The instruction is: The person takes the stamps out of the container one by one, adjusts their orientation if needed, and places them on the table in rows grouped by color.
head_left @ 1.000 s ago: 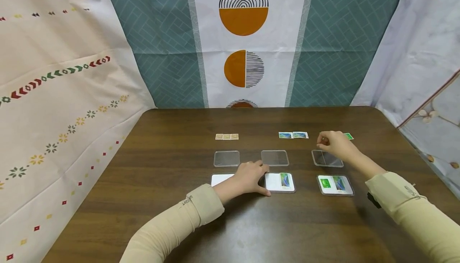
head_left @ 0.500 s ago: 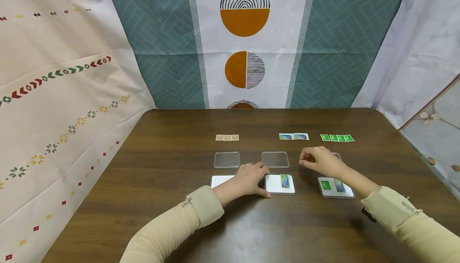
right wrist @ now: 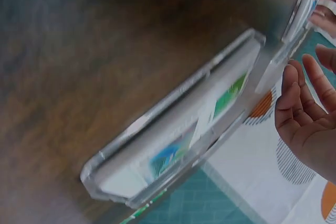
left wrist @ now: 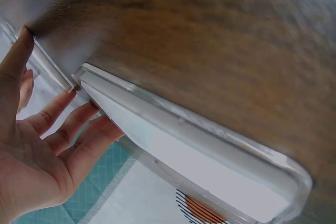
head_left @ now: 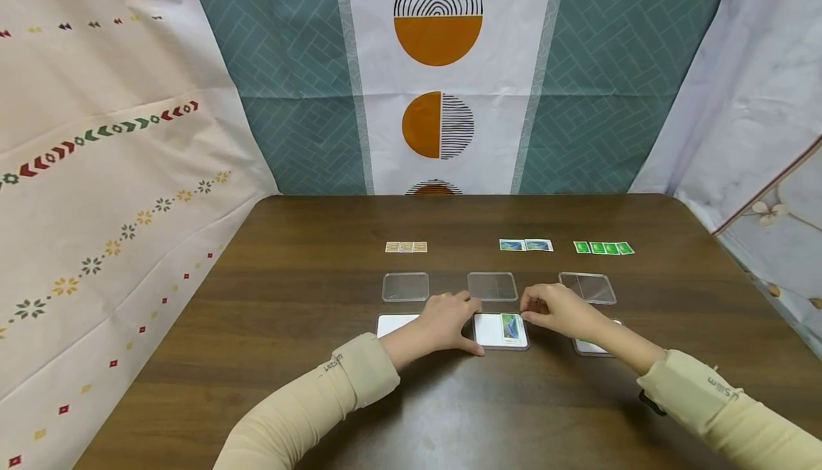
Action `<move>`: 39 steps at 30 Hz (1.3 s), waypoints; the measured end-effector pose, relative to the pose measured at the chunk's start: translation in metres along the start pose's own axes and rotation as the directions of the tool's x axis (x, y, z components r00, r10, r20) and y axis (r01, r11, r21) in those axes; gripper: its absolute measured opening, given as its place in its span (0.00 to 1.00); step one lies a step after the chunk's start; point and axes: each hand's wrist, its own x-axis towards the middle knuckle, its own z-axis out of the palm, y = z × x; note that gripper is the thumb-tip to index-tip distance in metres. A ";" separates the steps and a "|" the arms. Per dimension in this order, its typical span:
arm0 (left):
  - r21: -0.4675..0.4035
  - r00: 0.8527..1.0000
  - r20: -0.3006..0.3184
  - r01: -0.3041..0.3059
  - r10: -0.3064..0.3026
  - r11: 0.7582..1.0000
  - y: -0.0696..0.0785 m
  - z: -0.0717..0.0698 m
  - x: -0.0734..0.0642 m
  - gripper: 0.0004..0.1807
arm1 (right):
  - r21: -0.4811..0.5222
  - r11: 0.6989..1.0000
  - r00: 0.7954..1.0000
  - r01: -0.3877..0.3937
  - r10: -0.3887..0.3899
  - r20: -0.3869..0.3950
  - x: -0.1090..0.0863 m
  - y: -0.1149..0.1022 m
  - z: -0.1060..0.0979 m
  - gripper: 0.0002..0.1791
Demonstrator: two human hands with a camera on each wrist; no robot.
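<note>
Left hand (head_left: pixel 446 322), fingers loosely extended, touches middle case (head_left: pixel 486 330): clear rim, white insert, one blue-green stamp (head_left: pixel 511 327). Right hand (head_left: pixel 555 307), fingers curled, at that case's right edge; can't tell if holding anything. Left of middle case: white-insert case (head_left: pixel 397 323). Right: two-stamp case (right wrist: pixel 152 114). Behind: clear covers (head_left: pixel 406 287). Cuff lettering (head_left: pixel 726 390) illegible.
</note>
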 end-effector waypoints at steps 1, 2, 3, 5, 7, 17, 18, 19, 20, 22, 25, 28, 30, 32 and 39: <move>0.000 1.000 0.000 0.000 0.000 1.000 0.000 0.000 0.000 0.37 | 0.001 1.000 1.000 -0.003 0.003 0.003 0.000 0.000 0.002 0.05; 0.000 1.000 0.000 0.000 0.000 1.000 0.000 0.000 0.000 0.37 | 0.004 1.000 1.000 -0.001 0.001 0.004 -0.001 -0.001 0.003 0.05; 0.000 1.000 0.000 -0.001 0.001 1.000 0.000 -0.001 0.000 0.38 | 0.008 1.000 1.000 -0.004 0.004 0.005 -0.001 -0.001 0.005 0.05; -0.001 1.000 -0.002 -0.002 0.002 1.000 0.000 -0.001 0.000 0.38 | 0.010 1.000 1.000 -0.011 0.011 0.003 -0.003 -0.002 0.007 0.06; -0.002 1.000 -0.005 -0.001 0.001 1.000 0.000 -0.001 0.000 0.38 | 0.012 1.000 1.000 -0.018 0.018 -0.002 -0.004 -0.003 0.008 0.06; -0.012 1.000 -0.012 0.001 -0.001 1.000 0.000 -0.002 0.000 0.37 | -0.015 0.999 0.998 -0.040 0.039 -0.056 -0.006 -0.011 0.012 0.05; -0.012 1.000 -0.010 0.002 -0.002 1.000 0.000 -0.002 0.000 0.36 | -0.028 0.999 0.998 -0.040 0.039 -0.058 -0.005 -0.011 0.013 0.05; -0.012 1.000 -0.009 0.002 -0.002 1.000 0.000 -0.002 -0.001 0.36 | -0.040 0.998 0.997 -0.048 0.045 -0.058 -0.005 -0.012 0.014 0.06; -0.010 1.000 -0.009 0.001 -0.002 1.000 0.000 -0.002 -0.001 0.36 | -0.054 0.997 0.997 -0.047 0.044 -0.059 -0.004 -0.012 0.014 0.06; -0.011 1.000 -0.009 0.000 0.000 1.000 0.000 -0.001 -0.001 0.36 | -0.071 0.996 0.997 -0.055 0.051 -0.053 -0.003 -0.013 0.016 0.07; -0.012 1.000 -0.008 -0.001 0.001 1.000 0.000 0.000 -0.001 0.37 | -0.092 0.993 0.997 -0.068 0.064 -0.042 -0.001 -0.014 0.017 0.09; -0.013 1.000 -0.006 0.003 -0.003 1.000 0.000 0.000 0.000 0.37 | -0.110 0.991 0.997 -0.075 0.072 -0.027 -0.001 -0.014 0.018 0.12; -0.010 1.000 -0.007 0.005 -0.005 1.000 0.001 0.000 0.000 0.37 | -0.116 0.990 0.997 -0.080 0.078 -0.022 0.000 -0.014 0.019 0.14; -0.008 1.000 -0.010 0.005 -0.005 1.000 0.001 0.000 0.001 0.37 | -0.113 0.989 0.996 -0.091 0.090 -0.013 0.000 -0.014 0.018 0.15; -0.006 1.000 -0.013 0.004 -0.004 1.000 0.001 0.000 0.000 0.37 | -0.034 0.994 0.994 -0.105 0.107 0.039 0.002 -0.014 0.014 0.14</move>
